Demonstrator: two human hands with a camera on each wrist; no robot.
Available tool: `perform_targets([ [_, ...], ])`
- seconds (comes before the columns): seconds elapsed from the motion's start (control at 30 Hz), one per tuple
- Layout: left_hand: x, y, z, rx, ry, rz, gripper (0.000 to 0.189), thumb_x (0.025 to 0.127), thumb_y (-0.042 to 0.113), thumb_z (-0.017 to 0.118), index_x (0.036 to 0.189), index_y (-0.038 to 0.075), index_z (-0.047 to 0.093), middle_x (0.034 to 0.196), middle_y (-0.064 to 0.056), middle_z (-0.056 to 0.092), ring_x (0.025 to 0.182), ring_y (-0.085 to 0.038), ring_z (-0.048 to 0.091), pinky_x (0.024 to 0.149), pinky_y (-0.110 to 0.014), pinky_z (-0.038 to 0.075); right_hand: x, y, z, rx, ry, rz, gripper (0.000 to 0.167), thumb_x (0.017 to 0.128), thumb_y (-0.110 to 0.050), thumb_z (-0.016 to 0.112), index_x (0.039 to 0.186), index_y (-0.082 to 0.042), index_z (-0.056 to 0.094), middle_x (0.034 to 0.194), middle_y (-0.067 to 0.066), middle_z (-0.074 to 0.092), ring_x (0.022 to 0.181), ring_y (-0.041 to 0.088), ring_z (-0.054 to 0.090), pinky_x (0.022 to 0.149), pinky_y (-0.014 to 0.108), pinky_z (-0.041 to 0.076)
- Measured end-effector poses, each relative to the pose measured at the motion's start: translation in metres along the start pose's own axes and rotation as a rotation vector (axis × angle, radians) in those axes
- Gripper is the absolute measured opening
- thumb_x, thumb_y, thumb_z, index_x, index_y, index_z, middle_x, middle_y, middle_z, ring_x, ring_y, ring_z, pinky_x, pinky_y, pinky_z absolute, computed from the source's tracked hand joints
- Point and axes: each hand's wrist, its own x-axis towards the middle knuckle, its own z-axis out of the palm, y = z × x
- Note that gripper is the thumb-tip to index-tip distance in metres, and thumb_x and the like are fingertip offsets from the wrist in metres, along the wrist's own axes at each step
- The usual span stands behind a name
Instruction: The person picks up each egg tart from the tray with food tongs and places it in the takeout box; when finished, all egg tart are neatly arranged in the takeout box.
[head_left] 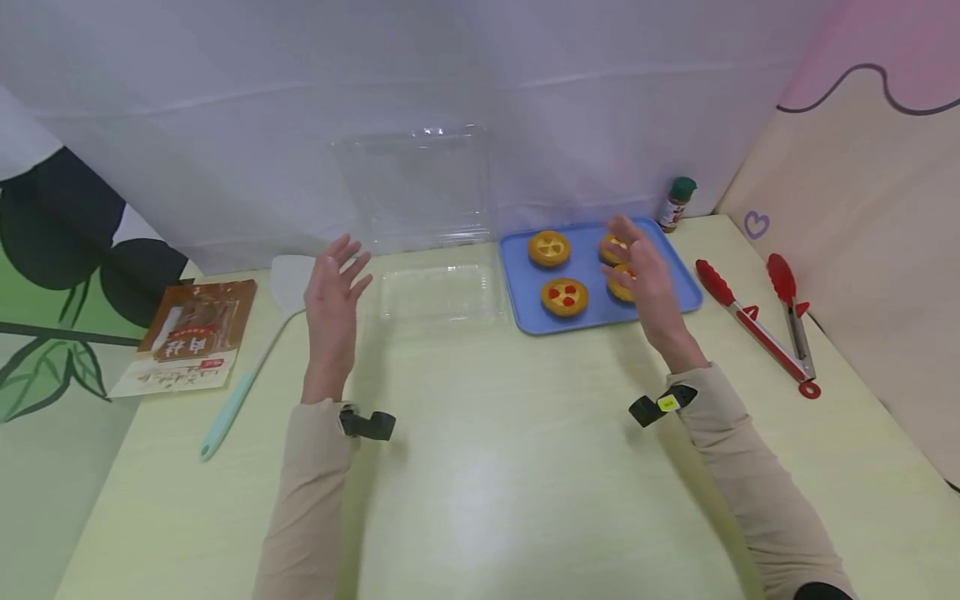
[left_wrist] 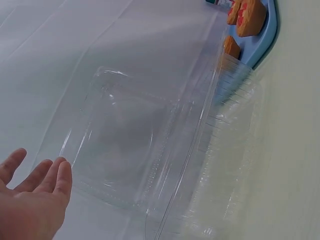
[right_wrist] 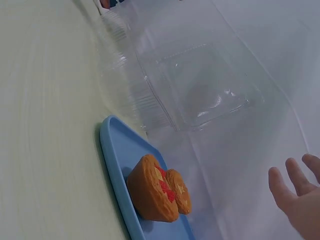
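Note:
My left hand [head_left: 333, 304] is raised over the table with its fingers spread, holding nothing. It is nearest to the clear plastic clamshell box [head_left: 442, 292], whose lid [head_left: 420, 187] stands up against the back curtain. Over the right part of the blue tray [head_left: 600, 318] hangs my right hand [head_left: 648, 292], fingers loosely extended and nothing in them. Several tarts sit on that tray: a red-topped tart [head_left: 564, 297] and a plain-topped tart [head_left: 549, 248] show fully, while others are partly hidden behind the right hand. In the right wrist view the fingers [right_wrist: 297, 177] appear apart from the tarts.
A white spatula [head_left: 262, 367] with a mint handle lies left of the left hand, beside a brown printed packet [head_left: 191, 337]. Red tongs [head_left: 772, 333] lie spread at the right. A green-capped seasoning bottle [head_left: 677, 204] stands behind the tray, near the back curtain.

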Motion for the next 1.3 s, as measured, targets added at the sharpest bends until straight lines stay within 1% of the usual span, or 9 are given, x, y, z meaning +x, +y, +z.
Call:
perform_targets([
  [0.13, -0.001, 0.003, -0.005, -0.098, 0.045, -0.015, 0.04, 0.107, 0.028, 0.039, 0.135, 0.004, 0.052, 0.128, -0.007, 0.057, 0.128, -0.033, 0.05, 0.112, -0.04, 0.043, -0.001, 0.001, -0.007, 0.061, 0.028, -0.013, 0.055, 0.105, -0.034, 0.036, 0.153, -0.007, 0.029, 0.154, 0.015, 0.034, 0.138, 0.035, 0.036, 0.113, 0.038, 0.044],
  [0.23, -0.002, 0.005, -0.009, -0.154, 0.075, -0.037, 0.041, 0.107, 0.029, 0.04, 0.134, 0.001, 0.053, 0.126, -0.009, 0.059, 0.124, -0.031, 0.054, 0.111, -0.039, 0.045, -0.002, 0.002, -0.012, 0.118, 0.033, -0.019, 0.057, 0.104, -0.036, 0.041, 0.152, -0.007, 0.031, 0.153, 0.016, 0.034, 0.136, 0.031, 0.039, 0.106, 0.027, 0.05],
  [0.43, -0.003, 0.008, -0.015, -0.259, 0.124, -0.072, 0.042, 0.106, 0.03, 0.041, 0.131, -0.001, 0.053, 0.124, -0.014, 0.059, 0.117, -0.031, 0.06, 0.103, -0.036, 0.053, -0.005, 0.006, -0.021, 0.222, 0.036, -0.031, 0.06, 0.102, -0.036, 0.045, 0.152, -0.006, 0.03, 0.154, 0.018, 0.032, 0.136, 0.032, 0.038, 0.104, 0.025, 0.051],
  [0.47, -0.003, 0.008, -0.017, -0.283, 0.14, -0.079, 0.041, 0.105, 0.03, 0.043, 0.131, 0.0, 0.054, 0.124, -0.015, 0.059, 0.115, -0.031, 0.061, 0.101, -0.036, 0.054, -0.006, 0.006, -0.022, 0.242, 0.038, -0.036, 0.06, 0.102, -0.036, 0.046, 0.152, -0.006, 0.03, 0.154, 0.018, 0.031, 0.136, 0.031, 0.039, 0.103, 0.025, 0.051],
  [0.63, -0.002, 0.005, -0.023, -0.317, 0.227, -0.095, 0.035, 0.102, 0.029, 0.051, 0.129, 0.007, 0.055, 0.124, -0.018, 0.06, 0.106, -0.029, 0.066, 0.092, -0.034, 0.059, -0.01, 0.008, -0.027, 0.338, 0.055, -0.064, 0.06, 0.102, -0.034, 0.049, 0.151, -0.004, 0.032, 0.152, 0.017, 0.037, 0.132, 0.027, 0.044, 0.102, 0.027, 0.052],
  [0.83, -0.005, 0.002, -0.032, -0.251, 0.289, -0.097, 0.035, 0.1, 0.025, 0.057, 0.13, 0.007, 0.056, 0.117, -0.015, 0.062, 0.102, -0.027, 0.068, 0.092, -0.032, 0.059, -0.013, 0.009, -0.037, 0.362, 0.095, -0.061, 0.056, 0.102, -0.034, 0.048, 0.149, -0.007, 0.036, 0.149, 0.013, 0.042, 0.128, 0.024, 0.047, 0.102, 0.029, 0.051],
  [1.0, -0.007, 0.0, -0.04, -0.192, 0.328, -0.107, 0.032, 0.097, 0.02, 0.061, 0.127, 0.007, 0.058, 0.115, -0.016, 0.063, 0.1, -0.026, 0.069, 0.091, -0.03, 0.059, -0.015, 0.011, -0.046, 0.342, 0.127, -0.06, 0.054, 0.103, -0.032, 0.045, 0.15, -0.007, 0.036, 0.146, 0.01, 0.046, 0.127, 0.025, 0.048, 0.102, 0.028, 0.052],
  [1.13, -0.009, -0.007, -0.048, -0.062, 0.368, -0.142, 0.028, 0.095, 0.015, 0.065, 0.121, 0.006, 0.063, 0.11, -0.013, 0.065, 0.094, -0.02, 0.07, 0.088, -0.027, 0.06, -0.021, 0.014, -0.053, 0.315, 0.14, -0.05, 0.053, 0.104, -0.03, 0.043, 0.15, -0.005, 0.035, 0.144, 0.009, 0.047, 0.128, 0.027, 0.048, 0.101, 0.026, 0.053],
  [1.3, -0.01, -0.017, -0.056, 0.144, 0.388, -0.221, 0.025, 0.093, 0.011, 0.067, 0.116, 0.003, 0.066, 0.098, -0.004, 0.066, 0.087, -0.013, 0.07, 0.087, -0.022, 0.06, -0.025, 0.014, -0.062, 0.339, 0.201, -0.046, 0.049, 0.104, -0.028, 0.043, 0.147, -0.006, 0.04, 0.141, 0.011, 0.05, 0.124, 0.025, 0.051, 0.099, 0.027, 0.054],
])
